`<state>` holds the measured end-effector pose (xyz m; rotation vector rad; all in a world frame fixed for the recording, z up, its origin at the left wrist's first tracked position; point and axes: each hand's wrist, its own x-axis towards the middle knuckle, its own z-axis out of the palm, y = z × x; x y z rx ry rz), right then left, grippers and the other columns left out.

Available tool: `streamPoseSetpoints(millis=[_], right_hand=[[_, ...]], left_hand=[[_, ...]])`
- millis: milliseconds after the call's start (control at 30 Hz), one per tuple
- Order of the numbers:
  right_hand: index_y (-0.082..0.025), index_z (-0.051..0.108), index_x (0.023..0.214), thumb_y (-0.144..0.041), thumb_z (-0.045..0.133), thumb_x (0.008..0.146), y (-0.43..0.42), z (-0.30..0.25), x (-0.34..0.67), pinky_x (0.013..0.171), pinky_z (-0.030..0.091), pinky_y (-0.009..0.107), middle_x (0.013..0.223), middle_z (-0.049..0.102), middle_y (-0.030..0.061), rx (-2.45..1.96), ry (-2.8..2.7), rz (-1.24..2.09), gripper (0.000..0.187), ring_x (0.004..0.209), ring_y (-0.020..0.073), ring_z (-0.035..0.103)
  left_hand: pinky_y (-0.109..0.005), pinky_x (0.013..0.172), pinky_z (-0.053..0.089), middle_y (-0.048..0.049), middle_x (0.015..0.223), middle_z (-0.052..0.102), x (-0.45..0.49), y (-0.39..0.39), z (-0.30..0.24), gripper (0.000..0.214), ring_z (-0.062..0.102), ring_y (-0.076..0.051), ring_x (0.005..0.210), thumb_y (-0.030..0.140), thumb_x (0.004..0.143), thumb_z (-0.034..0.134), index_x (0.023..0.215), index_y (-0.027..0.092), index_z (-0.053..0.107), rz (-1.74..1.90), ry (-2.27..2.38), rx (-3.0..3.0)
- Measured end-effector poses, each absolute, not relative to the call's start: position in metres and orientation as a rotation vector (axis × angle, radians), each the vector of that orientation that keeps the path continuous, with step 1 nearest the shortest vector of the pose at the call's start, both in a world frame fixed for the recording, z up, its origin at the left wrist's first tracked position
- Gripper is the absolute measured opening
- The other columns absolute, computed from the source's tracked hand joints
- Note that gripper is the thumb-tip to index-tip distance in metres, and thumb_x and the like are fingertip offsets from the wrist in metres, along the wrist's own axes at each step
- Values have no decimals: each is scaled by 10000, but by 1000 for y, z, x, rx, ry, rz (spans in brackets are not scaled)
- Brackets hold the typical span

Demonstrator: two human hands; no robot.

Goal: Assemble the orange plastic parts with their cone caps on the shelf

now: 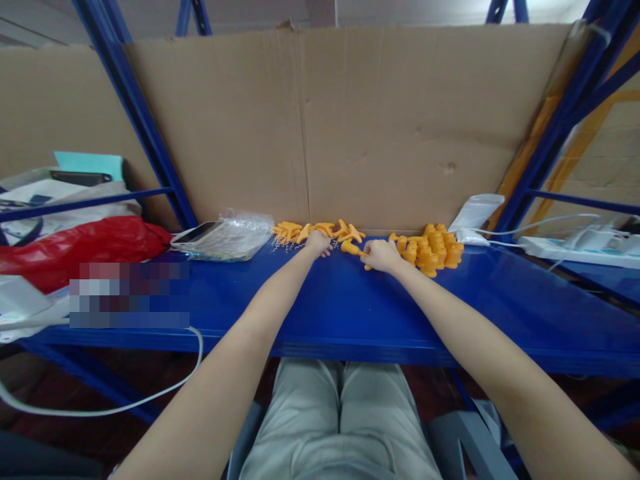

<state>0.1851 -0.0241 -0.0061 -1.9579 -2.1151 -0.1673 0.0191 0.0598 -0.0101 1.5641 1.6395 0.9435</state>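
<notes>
My left hand (319, 244) is at the row of orange T-shaped pieces (287, 231), which have thin silvery metal parts, perhaps spirals or chains, trailing toward me. Its fingers are curled, and whatever they grip is hidden. To the right, my right hand (381, 255) is closed around the narrow end of an orange rounded piece (352, 248), whose thick end points left. Just beyond that hand stands a cluster of orange knobby pieces (434, 252), grouped close together on the blue shelf (330, 307).
Cardboard (400, 127) walls off the back between blue metal posts. A clear plastic bag (245, 233) with a phone (196, 233) lies to the left, beside a red bag (85, 240). At right are a white pouch (477, 210) and a power strip (575, 250). A white cable (150, 398) hangs over the front left.
</notes>
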Motion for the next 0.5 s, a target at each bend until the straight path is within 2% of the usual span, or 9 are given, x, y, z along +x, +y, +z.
streamPoseSetpoints(millis=[133, 233, 300, 367, 433, 500], right_hand=[[-245, 739, 1131, -267, 627, 825, -17, -10, 191, 909, 467, 381, 946, 778, 51, -1897, -1984, -35, 327, 1011, 261, 695], [-239, 719, 1228, -211, 669, 804, -11, -13, 194, 753, 520, 307, 717, 738, 16, -1759, -1855, 243, 427, 748, 206, 710], [-216, 719, 1231, -167, 654, 824, -8, -16, 193, 625, 519, 263, 557, 662, -22, -1650, -1761, 462, 415, 554, 161, 652], [-183, 748, 1129, -147, 625, 855, -7, -17, 192, 529, 500, 231, 480, 609, -40, -1581, -1671, 636, 303, 447, 130, 594], [-166, 751, 893, -137, 591, 879, -8, -18, 188, 481, 485, 212, 469, 607, -25, -1540, -1610, 748, 163, 417, 118, 582], [-172, 663, 666, -113, 557, 886, -9, -18, 185, 470, 482, 204, 478, 615, -3, -1496, -1580, 805, 251, 433, 120, 601]], left_hand=[[-150, 449, 386, 82, 453, 541, 22, 56, -11, 171, 474, -67, 318, 168, 966, 509, 1100, 148, 611, 923, 1637, 1644], [-140, 421, 357, 100, 415, 497, 24, 51, -8, 237, 459, -70, 305, 132, 961, 485, 1174, 141, 586, 959, 1627, 1645], [-136, 405, 341, 109, 406, 479, 26, 47, -5, 274, 456, -72, 303, 126, 945, 508, 1211, 141, 571, 1005, 1594, 1624], [-139, 401, 339, 106, 424, 494, 29, 42, 1, 318, 466, -73, 313, 122, 918, 548, 1235, 140, 561, 1043, 1531, 1616], [-149, 413, 354, 88, 462, 536, 31, 35, 7, 339, 485, -75, 334, 108, 897, 559, 1235, 135, 565, 1058, 1460, 1642], [-167, 441, 385, 60, 522, 592, 32, 26, 11, 329, 514, -82, 368, 99, 884, 548, 1210, 131, 580, 1071, 1412, 1691]])
